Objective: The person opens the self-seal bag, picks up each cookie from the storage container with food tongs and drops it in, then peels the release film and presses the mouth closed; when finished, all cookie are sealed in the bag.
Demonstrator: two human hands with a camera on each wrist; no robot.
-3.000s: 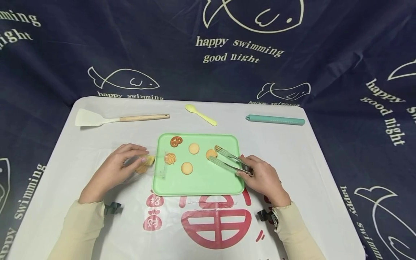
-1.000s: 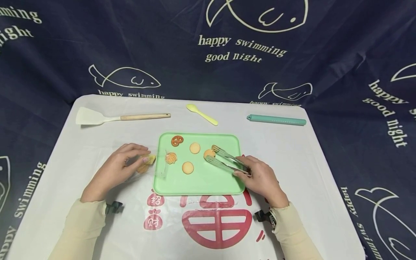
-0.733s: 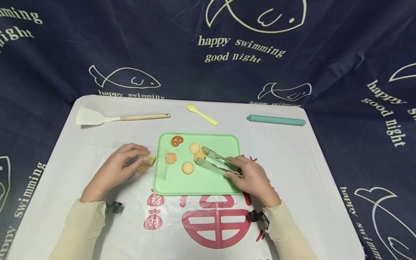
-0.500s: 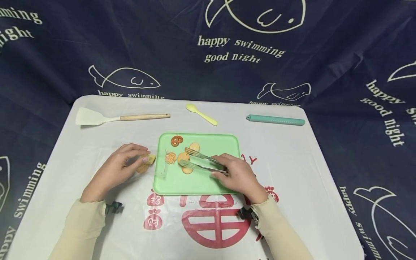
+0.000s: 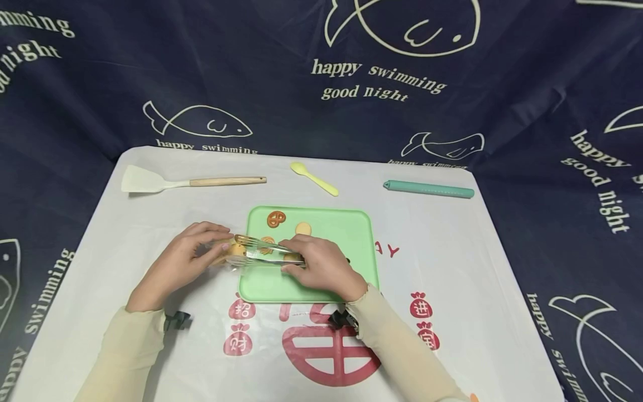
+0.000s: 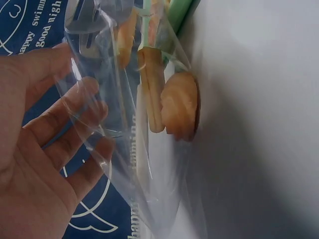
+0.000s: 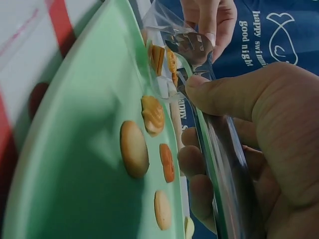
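Observation:
My left hand [image 5: 176, 262] holds a clear plastic bag [image 6: 159, 174] by its edge, its mouth spread toward the tray. Inside the bag are a rectangular biscuit [image 6: 152, 92] and a ridged cookie [image 6: 180, 104]. My right hand [image 5: 321, 265] grips metal tongs [image 7: 224, 164], thumb along one arm. Their slotted tips reach into the bag's mouth with a round cookie [image 5: 237, 250] between them. On the green tray [image 5: 346, 229] lie a pretzel [image 5: 276, 219], a swirl cookie [image 7: 153, 115] and two round cookies, one [image 7: 134, 149] partly hidden by the tongs in the head view.
Along the table's far side lie a white spatula [image 5: 143, 180] with a wooden handle, a yellow spoon [image 5: 313, 178] and a teal stick-shaped object [image 5: 428, 188]. A dark blue printed cloth [image 5: 281, 72] hangs behind the table.
My right hand has carried the tongs and the round cookie leftward across the tray, from its right part to the bag's mouth. The left hand has stayed in place with the bag.

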